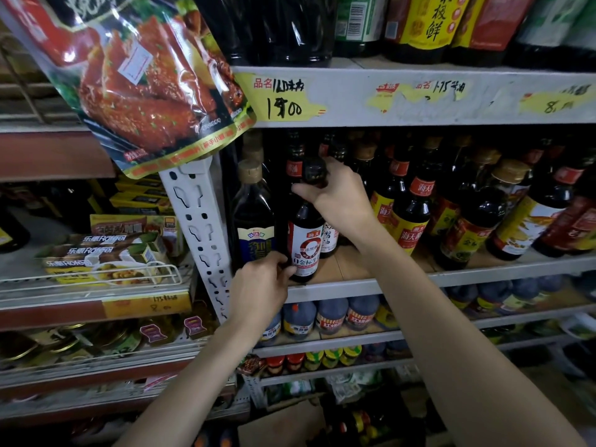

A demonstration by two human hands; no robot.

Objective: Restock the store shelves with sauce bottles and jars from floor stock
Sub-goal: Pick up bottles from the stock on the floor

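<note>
A dark soy sauce bottle with a white label bearing a red ring stands upright at the front left of the middle shelf. My right hand grips its neck just under the black cap. My left hand holds its base at the shelf edge. To its left stands a dark bottle with a blue label. Behind and to the right are several more dark sauce bottles with red and yellow labels.
A white perforated upright post borders the shelf on the left. A hanging foil packet picturing chicken wings overhangs the post. Large dark bottles fill the top shelf. Lower shelves hold jugs and small jars. Boxes sit on the left rack.
</note>
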